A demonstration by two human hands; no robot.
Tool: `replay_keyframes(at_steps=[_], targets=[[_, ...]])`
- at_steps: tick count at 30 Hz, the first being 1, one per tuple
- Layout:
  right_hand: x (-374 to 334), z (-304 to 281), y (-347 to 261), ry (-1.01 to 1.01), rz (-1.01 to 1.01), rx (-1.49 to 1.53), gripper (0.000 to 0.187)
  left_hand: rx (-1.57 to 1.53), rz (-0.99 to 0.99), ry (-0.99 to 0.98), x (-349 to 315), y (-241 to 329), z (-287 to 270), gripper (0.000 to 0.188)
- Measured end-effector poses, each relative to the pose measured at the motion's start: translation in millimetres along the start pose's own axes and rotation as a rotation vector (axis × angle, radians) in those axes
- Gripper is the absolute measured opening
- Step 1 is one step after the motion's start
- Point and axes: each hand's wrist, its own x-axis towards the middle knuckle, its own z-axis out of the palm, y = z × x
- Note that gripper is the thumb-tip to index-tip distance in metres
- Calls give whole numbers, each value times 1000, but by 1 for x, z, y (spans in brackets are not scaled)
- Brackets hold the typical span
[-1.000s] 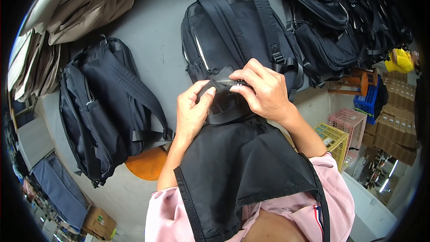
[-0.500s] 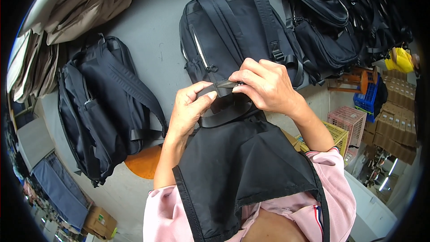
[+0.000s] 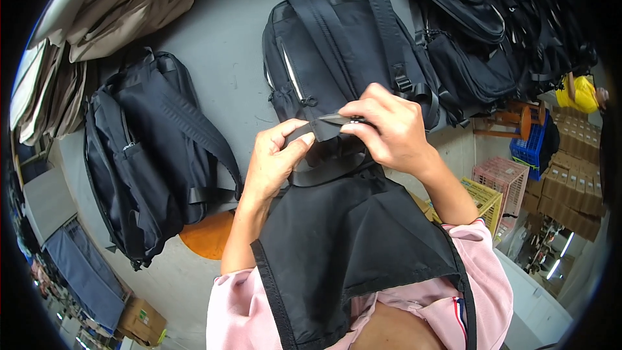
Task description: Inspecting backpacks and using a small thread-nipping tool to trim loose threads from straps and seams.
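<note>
Pinching a black strap (image 3: 328, 131) between thumb and fingers, our left hand (image 3: 269, 161) is the nearer one to it. Our right hand (image 3: 392, 131) is closed on a slim grey tool (image 3: 333, 118), its tip pointing left toward the strap; we cannot tell whether they touch. The stretch of strap between our hands runs roughly left to right, at the near end of a backpack (image 3: 356, 34) lying on the grey table (image 3: 233, 58). The strap looks flat and smooth; the backpack is black, with a pale line (image 3: 291, 71) down its left side.
</note>
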Motion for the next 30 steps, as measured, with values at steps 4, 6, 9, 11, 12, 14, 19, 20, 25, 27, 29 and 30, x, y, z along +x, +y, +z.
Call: replay_keyframes(at_steps=[4, 6, 9, 11, 12, 14, 19, 20, 25, 27, 29, 30], targets=[[-1, 7, 6, -40, 639, 860, 37, -68, 43, -61, 7, -1, 1, 14], [5, 16, 10, -115, 724, 1186, 36, -28, 104, -136, 12, -4, 4, 14], [13, 10, 0, 51, 757, 1197, 32, 465, 471, 158, 15, -5, 20, 30], [17, 15, 7, 173, 863, 1284, 29, 642, 629, 233, 13, -4, 31, 43], [20, 17, 9, 173, 897, 1360, 27, 716, 622, 208, 12, -1, 33, 42], [26, 16, -3, 141, 833, 1258, 27, 918, 818, 227, 25, -13, 26, 33], [21, 38, 4, 295, 560, 720, 26, -183, 211, -13, 22, -4, 22, 34], [13, 38, 5, 246, 568, 598, 24, -184, 213, -6, 21, -3, 19, 34], [2, 21, -5, 262, 406, 293, 20, -288, 122, -95, 19, 1, 11, 35], [4, 19, -2, 187, 286, 180, 21, -299, 118, -95, 17, 3, 13, 34], [5, 16, -2, 176, 242, 89, 21, -284, 118, -89, 16, 3, 15, 34], [6, 15, -3, 163, 195, -1, 21, -271, 120, -81, 15, 3, 15, 33]])
